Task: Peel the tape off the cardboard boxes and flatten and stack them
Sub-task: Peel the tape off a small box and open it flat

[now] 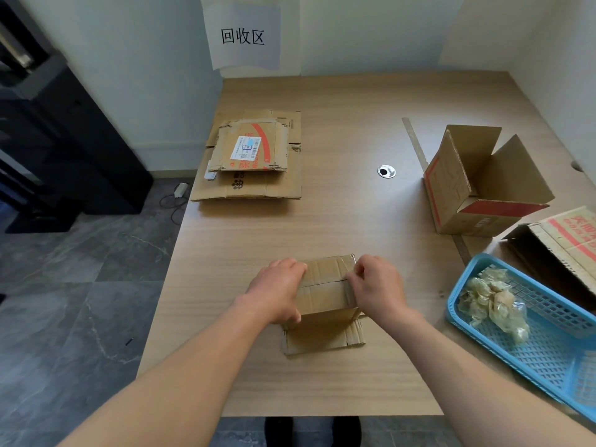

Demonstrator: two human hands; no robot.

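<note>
Wall sign (242, 36) read 回收区. Stack (254, 185) of flattened boxes sat far-left on table (338, 221); its top sheet carried a barcode label (246, 147), text too small to read. Small box (325, 295) stood near the front edge. Left hand (277, 290) gripped its left side, right hand (375, 285) pinched its top right edge. Open box (477, 188), red print, and basket (554, 356) of tape wads (493, 301) lay right, well apart.

Near the table's (338, 101) front edge, a left hand (277, 290) grips a small cardboard box (322, 295); the right hand (375, 287) pinches its top.
</note>
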